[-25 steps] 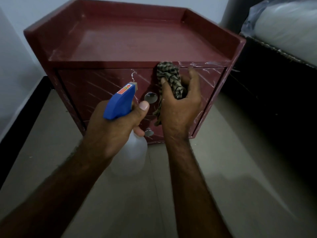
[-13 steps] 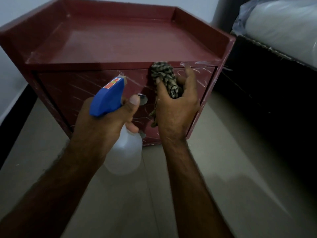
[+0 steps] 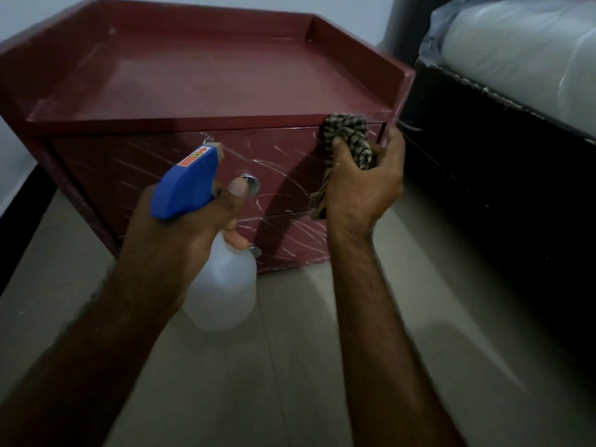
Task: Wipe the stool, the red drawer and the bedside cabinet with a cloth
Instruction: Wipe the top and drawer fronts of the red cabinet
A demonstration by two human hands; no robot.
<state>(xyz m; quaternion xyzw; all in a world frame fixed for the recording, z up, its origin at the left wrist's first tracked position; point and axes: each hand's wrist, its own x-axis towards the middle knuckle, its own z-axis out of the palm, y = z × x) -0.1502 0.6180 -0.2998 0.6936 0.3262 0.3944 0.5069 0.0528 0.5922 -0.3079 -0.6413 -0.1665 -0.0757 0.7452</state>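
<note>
Rubbing the top right corner of the red drawer (image 3: 180,169) with the cloth (image 3: 346,133) squeezed in the right grip (image 3: 364,188), spray bottle (image 3: 222,291) held in the left grip (image 3: 180,233); next, likely sliding left over the white marks (image 3: 267,162).

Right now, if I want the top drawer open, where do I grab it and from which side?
Pinch the small round knob at the middle of the top drawer front, coming straight from the front. The face is otherwise flat, so nothing else offers a hold. The left hand with the bottle partly covers it; clear that first.
</note>
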